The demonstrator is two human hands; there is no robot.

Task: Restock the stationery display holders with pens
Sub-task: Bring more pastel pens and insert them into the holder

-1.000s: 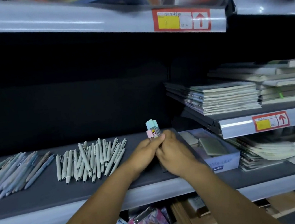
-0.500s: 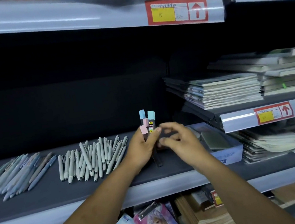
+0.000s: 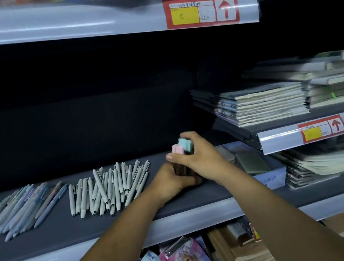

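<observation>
A small bundle of dark pens with pink and light-blue caps [image 3: 182,147] stands upright on the grey shelf [image 3: 188,203]. My left hand [image 3: 170,180] wraps the lower part of the bundle. My right hand [image 3: 197,156] closes around its upper part from the right, just below the caps. To the left lies a loose pile of pale grey-white pens [image 3: 108,187]. Further left is a spread of blue-grey pens [image 3: 23,208]. No display holder shows in this view.
A light box with notepads [image 3: 260,168] sits right of my hands. Stacked notebooks [image 3: 260,104] fill a raised shelf on the right, with more paper goods [image 3: 317,165] below. Clipboards and kraft notebooks [image 3: 239,253] lie on the shelf beneath. An upper shelf edge [image 3: 106,17] overhangs.
My right hand has closed back onto the bundle after letting go of it for a moment. The bundle has come down lower toward the shelf, and both hands now hold it together.
</observation>
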